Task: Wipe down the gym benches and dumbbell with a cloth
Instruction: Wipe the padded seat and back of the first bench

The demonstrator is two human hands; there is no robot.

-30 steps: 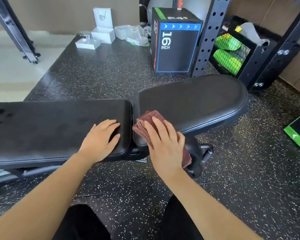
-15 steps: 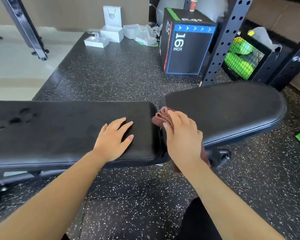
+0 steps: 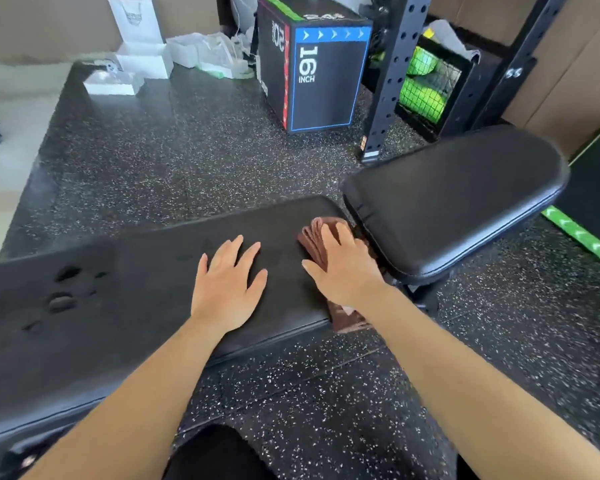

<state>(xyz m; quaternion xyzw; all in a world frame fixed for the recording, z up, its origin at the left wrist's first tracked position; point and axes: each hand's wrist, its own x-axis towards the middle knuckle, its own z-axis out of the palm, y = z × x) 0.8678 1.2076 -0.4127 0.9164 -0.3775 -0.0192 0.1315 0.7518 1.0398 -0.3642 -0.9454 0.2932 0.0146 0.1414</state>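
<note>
A black padded gym bench lies across the view, with a long back pad (image 3: 125,306) on the left and a shorter seat pad (image 3: 458,195) on the right. A folded brown cloth (image 3: 317,239) lies at the right end of the long pad, next to the gap between the pads, and hangs over the near edge. My right hand (image 3: 343,268) presses flat on the cloth with fingers straight. My left hand (image 3: 227,282) rests flat on the long pad, just left of the cloth. Wet spots (image 3: 63,289) mark the long pad's left part. No dumbbell is in view.
A black plyo box (image 3: 323,74) marked 16 INCH stands behind the bench, beside a black rack upright (image 3: 392,81). A wire crate with green items (image 3: 426,84) sits behind the rack. White boxes and bags (image 3: 142,60) lie at the mat's far edge. A green-edged box (image 3: 589,216) is at right.
My right hand has slid the cloth left, from the seat pad's edge across the gap onto the long pad's end. My left hand stays flat on the long pad. The camera has shifted.
</note>
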